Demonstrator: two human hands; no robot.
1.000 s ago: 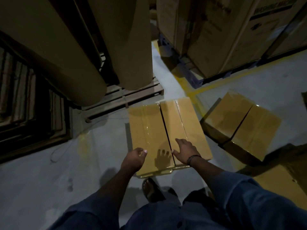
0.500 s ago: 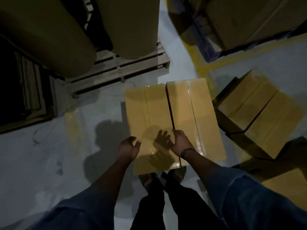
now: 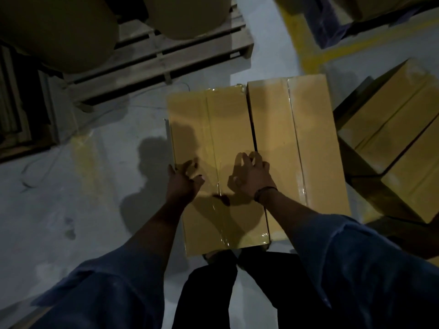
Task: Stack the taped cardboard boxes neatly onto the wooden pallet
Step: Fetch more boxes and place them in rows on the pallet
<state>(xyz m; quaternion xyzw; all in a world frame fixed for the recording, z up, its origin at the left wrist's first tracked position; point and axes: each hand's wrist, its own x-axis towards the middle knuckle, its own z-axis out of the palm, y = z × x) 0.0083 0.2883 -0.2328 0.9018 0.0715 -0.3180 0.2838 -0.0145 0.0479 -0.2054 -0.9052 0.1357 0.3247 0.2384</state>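
Two taped cardboard boxes lie side by side on the floor in front of me: the left box [image 3: 213,129] and the right box [image 3: 306,138]. My left hand [image 3: 181,184] is over the left box's left edge, fingers spread. My right hand [image 3: 251,176] hovers with curled, spread fingers over the gap between the two boxes. Neither hand grips anything that I can see. A wooden pallet [image 3: 164,58] lies beyond the boxes at upper left, loaded with large brown rolls.
Two more taped boxes [image 3: 399,138] sit at an angle on the right. Big paper rolls [image 3: 54,27] stand on the pallet. Yellow floor lines [image 3: 306,51] and a blue pallet [image 3: 332,24] are at upper right. My legs and feet are just below the boxes.
My view has tilted down and come closer to the boxes. Both hands have moved forward over the left box, the left to its left edge, the right to the gap.
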